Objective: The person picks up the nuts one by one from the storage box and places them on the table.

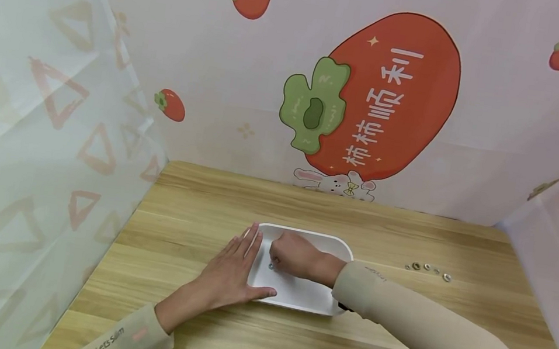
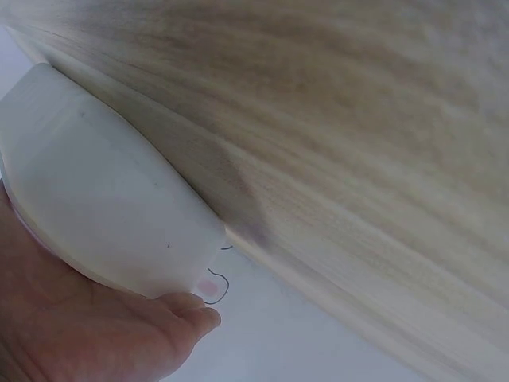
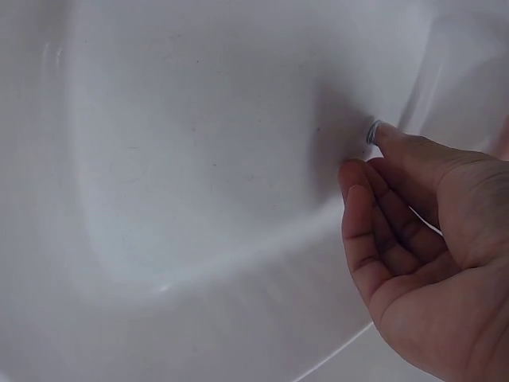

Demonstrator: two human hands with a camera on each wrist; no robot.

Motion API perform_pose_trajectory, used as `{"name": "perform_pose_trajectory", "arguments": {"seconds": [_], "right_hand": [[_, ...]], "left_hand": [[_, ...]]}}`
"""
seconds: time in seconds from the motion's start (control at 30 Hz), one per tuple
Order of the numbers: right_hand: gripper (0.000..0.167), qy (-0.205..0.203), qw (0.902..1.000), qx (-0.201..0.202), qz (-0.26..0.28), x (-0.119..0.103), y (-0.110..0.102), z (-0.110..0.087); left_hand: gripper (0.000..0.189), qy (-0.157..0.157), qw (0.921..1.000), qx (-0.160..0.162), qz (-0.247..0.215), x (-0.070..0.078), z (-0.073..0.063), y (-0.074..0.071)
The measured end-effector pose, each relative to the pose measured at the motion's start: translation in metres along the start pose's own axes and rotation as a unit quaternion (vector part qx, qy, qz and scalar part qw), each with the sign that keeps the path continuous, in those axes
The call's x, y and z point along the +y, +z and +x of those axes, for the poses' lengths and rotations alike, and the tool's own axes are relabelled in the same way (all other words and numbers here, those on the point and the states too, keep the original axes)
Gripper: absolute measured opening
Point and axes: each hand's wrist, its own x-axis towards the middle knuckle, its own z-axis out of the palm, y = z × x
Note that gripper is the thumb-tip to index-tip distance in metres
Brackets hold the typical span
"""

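A white rectangular tray (image 1: 305,303) with rounded corners stands on the wooden table. My left hand (image 1: 226,276) rests against its left end, fingers straight along the side and thumb stretched over the near edge. The left wrist view shows the tray's outer wall (image 2: 103,191) beside that hand (image 2: 95,326). Inside the tray, my right hand (image 1: 295,256) has curled fingers. At the thumb tip of the right hand (image 3: 421,247) is a small metal ring-shaped piece (image 3: 372,132), held there low over the tray floor. The index finger's contact with it is partly hidden.
Several small round metal pieces (image 1: 427,267), possibly nuts or washers, lie in a loose row to the right of the tray. A printed cloth wall (image 1: 241,140) closes off the table's back, with others at both sides.
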Motion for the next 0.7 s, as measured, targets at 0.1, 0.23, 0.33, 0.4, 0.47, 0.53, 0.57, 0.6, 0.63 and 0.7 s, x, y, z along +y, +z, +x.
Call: {"name": "perform_pose_trajectory", "arguments": {"seconds": [0.1, 0.23, 0.33, 0.4, 0.47, 0.53, 0.57, 0.6, 0.63, 0.7], "right_hand": [[0.018, -0.007, 1.0000, 0.002, -0.007, -0.0008, 0.0021, 0.0009], [0.008, -0.018, 0.9996, 0.008, -0.021, -0.0020, 0.0056, 0.0011], [0.007, -0.026, 0.9991, 0.010, -0.033, -0.0028, 0.0075, 0.0008], [0.009, -0.030, 0.9987, 0.011, -0.039, -0.0033, 0.0077, 0.0006], [0.012, -0.032, 0.9986, 0.011, -0.041, -0.0036, 0.0079, 0.0006], [0.016, -0.030, 0.9985, 0.007, -0.044, -0.0039, 0.0080, 0.0008], [0.019, -0.029, 0.9986, 0.005, -0.045, -0.0040, 0.0083, 0.0010], [0.022, -0.025, 0.9987, 0.001, -0.045, -0.0041, 0.0087, 0.0013], [0.025, -0.023, 0.9986, -0.002, -0.047, -0.0042, 0.0091, 0.0015], [0.031, -0.019, 0.9985, -0.006, -0.050, -0.0045, 0.0095, 0.0018]], "left_hand": [[0.126, 0.001, 1.0000, 0.001, 0.003, -0.0001, 0.0001, 0.0002], [0.125, 0.003, 1.0000, 0.003, 0.004, -0.0003, 0.0001, 0.0004], [0.124, 0.005, 1.0000, 0.004, 0.003, -0.0003, -0.0001, 0.0004], [0.124, 0.008, 1.0000, 0.006, 0.002, -0.0004, 0.0000, 0.0005], [0.124, 0.010, 0.9999, 0.008, 0.000, -0.0005, 0.0000, 0.0009], [0.124, 0.011, 0.9999, 0.008, -0.002, -0.0006, 0.0001, 0.0013], [0.124, 0.011, 0.9999, 0.007, -0.003, -0.0007, 0.0001, 0.0014], [0.124, 0.011, 0.9999, 0.008, -0.004, -0.0008, 0.0002, 0.0016], [0.124, 0.010, 0.9999, 0.009, -0.005, -0.0009, 0.0003, 0.0018], [0.124, 0.009, 0.9999, 0.008, -0.005, -0.0009, 0.0007, 0.0019]]}}
